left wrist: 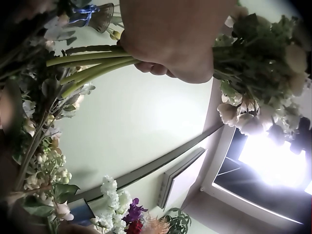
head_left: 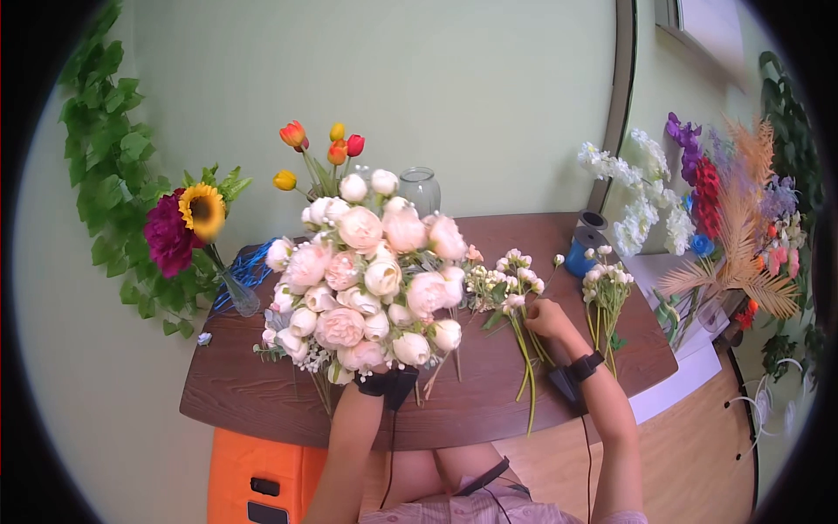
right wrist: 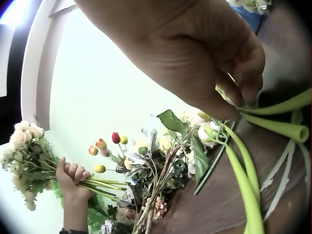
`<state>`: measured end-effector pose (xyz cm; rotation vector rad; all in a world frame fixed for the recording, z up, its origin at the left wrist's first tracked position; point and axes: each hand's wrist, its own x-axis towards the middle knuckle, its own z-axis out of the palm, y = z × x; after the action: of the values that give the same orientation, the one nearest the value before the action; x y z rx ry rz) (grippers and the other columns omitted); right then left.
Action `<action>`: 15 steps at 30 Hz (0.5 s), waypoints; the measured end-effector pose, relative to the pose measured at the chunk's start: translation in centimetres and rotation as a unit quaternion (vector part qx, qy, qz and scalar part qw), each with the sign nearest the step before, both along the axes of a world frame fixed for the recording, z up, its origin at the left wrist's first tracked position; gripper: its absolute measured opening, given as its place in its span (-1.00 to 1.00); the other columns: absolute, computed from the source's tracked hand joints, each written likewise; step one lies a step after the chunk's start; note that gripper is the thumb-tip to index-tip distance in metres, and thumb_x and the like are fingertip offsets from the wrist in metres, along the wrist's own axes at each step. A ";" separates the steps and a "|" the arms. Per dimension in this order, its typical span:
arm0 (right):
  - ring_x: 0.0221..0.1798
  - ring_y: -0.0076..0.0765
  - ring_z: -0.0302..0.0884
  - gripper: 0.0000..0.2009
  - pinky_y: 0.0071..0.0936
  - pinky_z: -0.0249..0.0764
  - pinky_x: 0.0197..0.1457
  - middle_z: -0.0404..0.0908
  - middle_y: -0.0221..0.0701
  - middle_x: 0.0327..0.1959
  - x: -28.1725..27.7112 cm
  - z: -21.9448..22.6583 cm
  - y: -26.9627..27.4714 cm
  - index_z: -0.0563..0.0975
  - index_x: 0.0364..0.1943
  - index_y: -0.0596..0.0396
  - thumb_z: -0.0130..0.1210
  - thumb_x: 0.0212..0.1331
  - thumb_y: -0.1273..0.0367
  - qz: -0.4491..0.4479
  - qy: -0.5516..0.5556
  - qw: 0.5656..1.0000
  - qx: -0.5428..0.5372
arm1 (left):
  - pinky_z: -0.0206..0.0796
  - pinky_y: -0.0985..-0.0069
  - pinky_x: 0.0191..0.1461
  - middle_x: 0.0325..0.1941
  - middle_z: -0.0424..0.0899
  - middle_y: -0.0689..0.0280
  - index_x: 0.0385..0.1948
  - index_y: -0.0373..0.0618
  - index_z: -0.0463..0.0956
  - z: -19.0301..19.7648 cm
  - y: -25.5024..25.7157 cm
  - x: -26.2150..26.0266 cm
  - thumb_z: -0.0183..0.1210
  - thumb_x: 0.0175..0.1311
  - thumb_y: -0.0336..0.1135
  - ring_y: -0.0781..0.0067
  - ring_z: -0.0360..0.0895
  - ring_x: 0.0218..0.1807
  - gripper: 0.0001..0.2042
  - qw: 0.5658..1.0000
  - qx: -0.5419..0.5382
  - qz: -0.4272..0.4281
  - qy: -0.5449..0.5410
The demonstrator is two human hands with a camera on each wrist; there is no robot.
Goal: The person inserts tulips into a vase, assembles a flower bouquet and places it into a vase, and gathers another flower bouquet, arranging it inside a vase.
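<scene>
A large bouquet of white and pale pink peonies (head_left: 340,275) covers much of the head view. Under its blooms my left hand (right wrist: 73,180) grips the bunch of green stems (left wrist: 92,68), fingers wrapped round them; in the head view the flowers hide that hand. Over the right part of the table, my right hand (head_left: 547,320) pinches a green stem (right wrist: 278,127) between thumb and fingers, beside sprays of small white flowers (head_left: 515,278) whose long stems lie towards the table's front. Another small white bunch (head_left: 607,284) lies just right of that hand.
On the brown table (head_left: 489,406) stand a glass jar (head_left: 421,188) behind the bouquet and a blue spool (head_left: 578,255) at right. A vase with a sunflower (head_left: 202,210) is at left, by blue ribbon (head_left: 253,262). Tulips (head_left: 338,152) rise behind; more flowers (head_left: 707,192) stand far right.
</scene>
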<state>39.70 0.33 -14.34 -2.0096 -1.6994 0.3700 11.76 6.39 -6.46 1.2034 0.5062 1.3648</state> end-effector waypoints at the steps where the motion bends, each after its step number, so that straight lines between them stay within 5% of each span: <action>1: -0.52 -0.26 0.53 -0.80 -0.40 0.43 -0.40 0.53 -0.19 -0.61 -0.2 0.6 -0.3 0.49 -0.59 0.26 0.13 -0.22 0.35 -0.013 0.050 0.998 -0.034 | -0.10 0.65 -0.58 -0.77 0.04 0.50 -0.68 -0.02 0.15 -0.1 -0.1 0.1 -0.09 0.26 -0.24 0.66 0.00 -0.71 -0.71 1.000 -0.001 -0.003 0.001; 5: -0.58 -0.33 0.53 -0.78 -0.41 0.43 -0.45 0.51 -0.18 -0.66 -0.5 0.8 -0.4 0.48 -0.60 0.29 0.11 -0.17 0.33 -0.033 0.097 0.993 -0.065 | -0.10 0.65 -0.57 -0.77 0.04 0.49 -0.68 -0.02 0.15 -0.1 -0.2 0.3 -0.09 0.26 -0.24 0.66 0.00 -0.70 -0.71 1.000 0.000 -0.012 0.004; 7: -0.63 -0.39 0.51 -0.76 -0.43 0.42 -0.49 0.48 -0.21 -0.72 -1.2 -0.2 0.1 0.48 -0.59 0.30 0.06 -0.09 0.33 -0.049 -0.023 0.987 0.151 | -0.09 0.65 -0.57 -0.76 0.04 0.49 -0.68 -0.02 0.15 -0.1 -0.2 0.3 -0.09 0.26 -0.23 0.65 0.00 -0.70 -0.71 1.000 0.001 -0.014 0.005; 8: -0.63 -0.39 0.51 -0.76 -0.43 0.42 -0.49 0.48 -0.21 -0.72 -1.5 -0.2 0.2 0.48 -0.59 0.30 0.06 -0.09 0.33 -0.049 -0.023 0.987 0.151 | -0.09 0.65 -0.57 -0.76 0.04 0.49 -0.68 -0.02 0.15 -0.1 -0.3 0.3 -0.09 0.26 -0.23 0.65 0.00 -0.70 -0.71 1.000 0.002 -0.015 0.006; 11: -0.57 -0.43 0.52 -0.72 -0.44 0.43 -0.49 0.53 -0.24 -0.62 -4.8 4.0 -0.7 0.51 -0.44 0.31 -0.01 0.02 0.29 0.003 0.110 0.994 0.023 | -0.09 0.64 -0.57 -0.76 0.05 0.49 -0.68 -0.02 0.15 0.0 -0.3 0.4 -0.09 0.26 -0.23 0.65 0.00 -0.70 -0.71 1.000 0.003 -0.021 0.009; 15: -0.56 -0.50 0.52 -0.69 -0.55 0.45 -0.49 0.57 -0.30 -0.49 -7.5 4.1 0.4 0.52 -0.33 0.28 -0.05 0.09 0.26 0.034 0.255 0.963 -0.075 | -0.09 0.64 -0.56 -0.76 0.05 0.49 -0.68 -0.02 0.15 0.1 -0.3 0.0 -0.09 0.26 -0.23 0.65 0.01 -0.70 -0.71 1.000 0.007 -0.023 0.014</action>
<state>32.17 0.77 -10.28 -1.7506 -1.4436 0.9735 11.76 6.09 -6.33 1.2406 0.4860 1.3163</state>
